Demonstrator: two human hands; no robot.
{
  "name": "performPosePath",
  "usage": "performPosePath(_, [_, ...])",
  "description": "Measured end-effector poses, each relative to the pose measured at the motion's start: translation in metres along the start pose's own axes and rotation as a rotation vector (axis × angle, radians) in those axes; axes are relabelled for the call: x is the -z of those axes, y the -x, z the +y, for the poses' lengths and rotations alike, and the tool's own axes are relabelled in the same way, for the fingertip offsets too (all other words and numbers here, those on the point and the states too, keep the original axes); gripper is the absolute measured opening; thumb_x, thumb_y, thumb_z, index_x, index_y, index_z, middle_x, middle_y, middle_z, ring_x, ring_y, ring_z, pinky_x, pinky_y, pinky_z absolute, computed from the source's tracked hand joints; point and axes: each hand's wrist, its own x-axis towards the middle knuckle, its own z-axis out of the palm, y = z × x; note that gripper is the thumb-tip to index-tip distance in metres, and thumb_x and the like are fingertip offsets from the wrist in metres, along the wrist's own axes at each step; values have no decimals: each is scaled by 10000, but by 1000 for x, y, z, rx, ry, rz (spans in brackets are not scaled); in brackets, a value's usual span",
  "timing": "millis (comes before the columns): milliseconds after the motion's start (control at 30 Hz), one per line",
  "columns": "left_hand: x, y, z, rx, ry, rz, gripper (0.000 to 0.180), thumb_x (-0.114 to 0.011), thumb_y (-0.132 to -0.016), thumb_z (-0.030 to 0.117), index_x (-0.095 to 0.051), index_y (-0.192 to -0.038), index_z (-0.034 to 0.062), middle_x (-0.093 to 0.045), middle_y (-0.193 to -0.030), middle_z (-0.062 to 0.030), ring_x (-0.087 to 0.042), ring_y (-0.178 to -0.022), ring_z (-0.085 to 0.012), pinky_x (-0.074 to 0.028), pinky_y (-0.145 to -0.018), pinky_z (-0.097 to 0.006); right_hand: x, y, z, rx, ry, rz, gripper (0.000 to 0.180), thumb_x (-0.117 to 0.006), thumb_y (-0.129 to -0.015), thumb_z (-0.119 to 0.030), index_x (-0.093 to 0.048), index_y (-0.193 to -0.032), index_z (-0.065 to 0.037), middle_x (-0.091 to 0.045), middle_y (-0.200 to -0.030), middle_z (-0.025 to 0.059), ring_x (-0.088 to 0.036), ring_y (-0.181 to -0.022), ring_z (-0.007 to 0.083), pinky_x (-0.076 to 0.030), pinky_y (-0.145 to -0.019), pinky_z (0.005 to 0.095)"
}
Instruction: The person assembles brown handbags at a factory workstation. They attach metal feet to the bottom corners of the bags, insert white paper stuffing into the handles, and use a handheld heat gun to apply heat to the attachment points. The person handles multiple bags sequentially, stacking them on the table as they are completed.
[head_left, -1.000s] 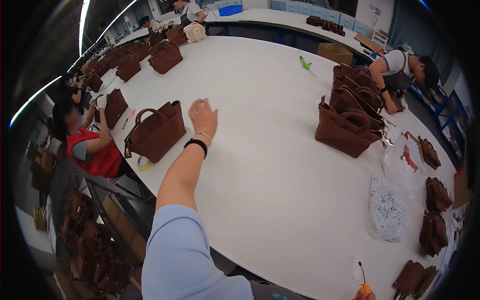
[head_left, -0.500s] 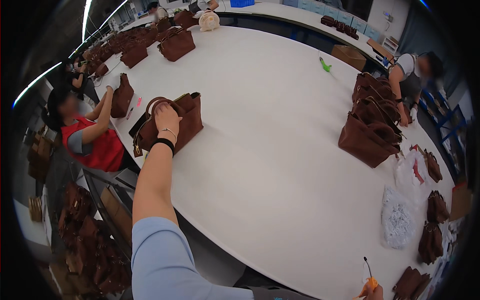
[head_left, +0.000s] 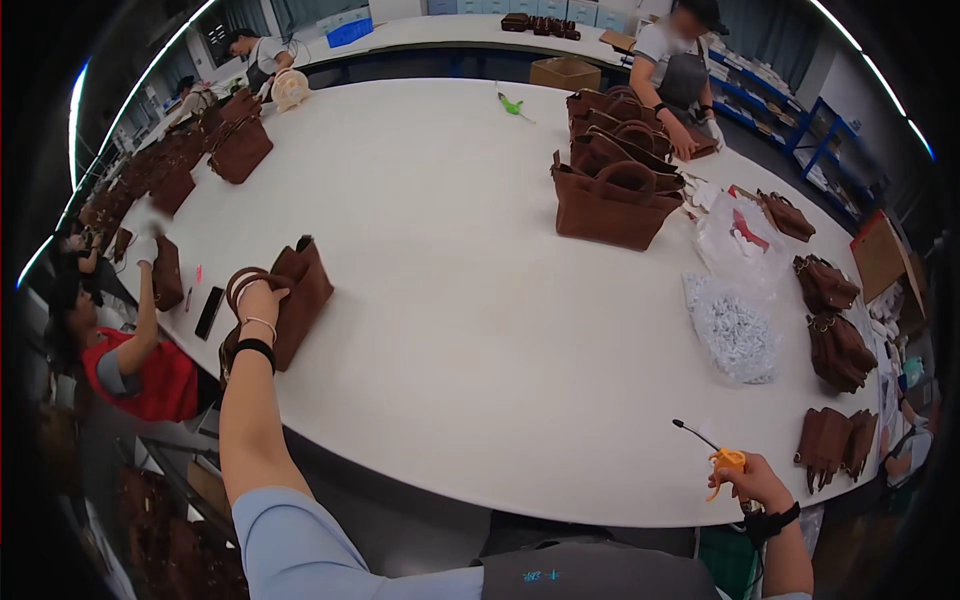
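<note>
A brown leather handbag (head_left: 303, 292) with looped handles stands at the left edge of the white table (head_left: 450, 330). My left hand (head_left: 262, 300) reaches across its handles and grips it near the top; most of the fingers are hidden by the bag. At the lower right, my right hand (head_left: 757, 480) is closed round an orange air blow gun (head_left: 727, 462). The gun's thin black nozzle points up and left over the table, well apart from the handbag.
Several brown handbags (head_left: 615, 205) stand in a row at the far right, near a person (head_left: 672, 75). Clear plastic bags (head_left: 735, 335) and small brown bags (head_left: 840, 350) lie along the right. A phone (head_left: 209, 312) and a person in red (head_left: 145, 370) are at the left.
My view has swung to the right. My right hand with the air blow gun has come further into sight, up over the table edge. My left hand still holds the handbag.
</note>
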Motion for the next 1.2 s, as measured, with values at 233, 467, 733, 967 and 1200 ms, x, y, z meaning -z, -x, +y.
performPosePath(233, [84, 244, -4, 30, 1251, -399, 433, -655, -933, 293, -595, -1212, -32, -676, -1126, -92, -652, -1013, -191, -511, -892, -332, -29, 22, -60, 268, 88, -489, 263, -622, -942, -238, -612, -1064, -5, -679, -778, 30, -665, -727, 108, -496, -557, 250])
performPosePath(467, [9, 569, -13, 254, 1832, -547, 416, -634, -947, 320, -591, -1218, 7, -656, -1192, -69, -620, -1089, -175, -481, -956, -328, -52, 87, -78, 962, 770, -637, 325, -693, -892, -302, -587, -898, 6, -574, -585, 152, -579, -504, 280, -450, -524, 345])
performPosePath(733, [-23, 710, -11, 427, 1965, -362, 317, -558, -988, 212, -583, -1235, 14, -625, -1254, -69, -593, -1140, -191, -473, -991, -357, -8, 76, 22, 775, 920, -828, 435, -641, -908, -424, -626, -903, 10, -632, -646, 148, -630, -555, 289, -511, -563, 365])
performPosePath(967, [-43, 741, -60, 514, 2033, -289, 454, -563, -977, 219, -458, -1380, 39, -521, -1392, -89, -512, -1258, -248, -416, -1069, -413, 175, -52, 176, 56, 436, 81, 610, -478, -969, -541, -576, -1028, 58, -642, -709, 149, -646, -556, 205, -523, -512, 327])
performPosePath(1200, [-6, 660, 69, 55, 2005, -656, 626, -629, -929, 384, -413, -1430, 76, -440, -1474, -57, -407, -1359, -259, -313, -1141, -459, 282, -122, 373, 90, 556, 782, 733, -603, -882, -532, -474, -1223, 104, -516, -1256, 363, -524, -1189, 459, -435, -998, 497])
